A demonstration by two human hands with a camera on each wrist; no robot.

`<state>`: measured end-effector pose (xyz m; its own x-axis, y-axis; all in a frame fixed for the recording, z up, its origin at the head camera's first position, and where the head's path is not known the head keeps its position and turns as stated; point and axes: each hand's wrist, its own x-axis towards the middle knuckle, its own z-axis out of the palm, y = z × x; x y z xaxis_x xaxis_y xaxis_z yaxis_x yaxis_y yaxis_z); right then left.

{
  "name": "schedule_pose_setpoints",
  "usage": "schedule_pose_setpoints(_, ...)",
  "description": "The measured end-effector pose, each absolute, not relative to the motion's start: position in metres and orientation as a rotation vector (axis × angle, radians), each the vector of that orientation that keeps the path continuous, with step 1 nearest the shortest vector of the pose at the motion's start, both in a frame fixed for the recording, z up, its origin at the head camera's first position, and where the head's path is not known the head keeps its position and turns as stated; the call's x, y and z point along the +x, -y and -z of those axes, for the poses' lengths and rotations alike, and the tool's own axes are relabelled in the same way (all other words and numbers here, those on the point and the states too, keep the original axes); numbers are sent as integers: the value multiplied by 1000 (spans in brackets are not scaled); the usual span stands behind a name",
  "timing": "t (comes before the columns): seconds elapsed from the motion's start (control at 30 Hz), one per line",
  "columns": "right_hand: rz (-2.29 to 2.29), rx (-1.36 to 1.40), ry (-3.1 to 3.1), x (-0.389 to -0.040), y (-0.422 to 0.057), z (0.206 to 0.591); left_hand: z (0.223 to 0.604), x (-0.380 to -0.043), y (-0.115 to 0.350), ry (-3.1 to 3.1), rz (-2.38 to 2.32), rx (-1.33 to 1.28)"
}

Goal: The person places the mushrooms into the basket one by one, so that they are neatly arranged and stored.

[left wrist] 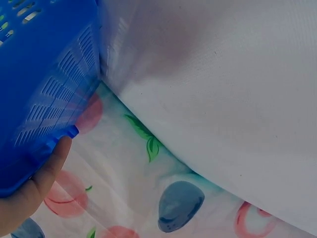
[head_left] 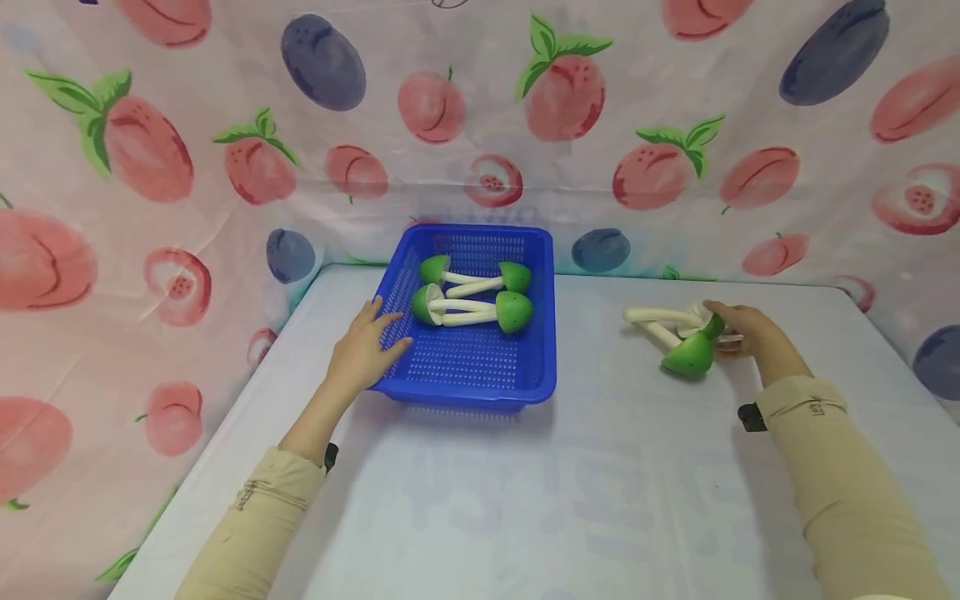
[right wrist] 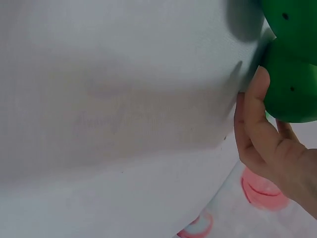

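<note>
In the head view, a blue plastic basket [head_left: 480,392] holds several toy mushrooms [head_left: 513,312] with green caps and white stems. My left hand [head_left: 363,350] rests on its left rim, fingers spread and fairly straight, the thumb reaching over the inside. From the left wrist, one finger [left wrist: 49,171] lies along the rim. To the right, two more green-capped mushrooms lie close together on the table. My right hand [head_left: 750,333] grips the farther mushroom [head_left: 697,315] by its cap; the nearer mushroom [head_left: 688,357] touches it. Both caps fill the right wrist view's upper right edge, fingers against the lower cap [right wrist: 292,87].
A white-covered table [head_left: 600,500] extends under everything. Behind it and along the left hangs a fruit-print cloth [head_left: 480,108], close to the basket's far side.
</note>
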<state>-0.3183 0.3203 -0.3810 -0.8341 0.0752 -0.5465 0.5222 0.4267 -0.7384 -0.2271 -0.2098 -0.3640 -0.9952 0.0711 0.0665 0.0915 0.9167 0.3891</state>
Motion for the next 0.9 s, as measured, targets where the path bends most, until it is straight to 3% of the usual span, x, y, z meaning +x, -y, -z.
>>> schedule_pose_setpoints(0.43, 1433, 519, -2239, -337, -329, 404, 365, -227, 210, 3026, 622, -119)
schedule_pose_setpoints(0.9, 1677, 465, -2306, -319, -303, 376, 366, -227, 210, 3031, 622, -114)
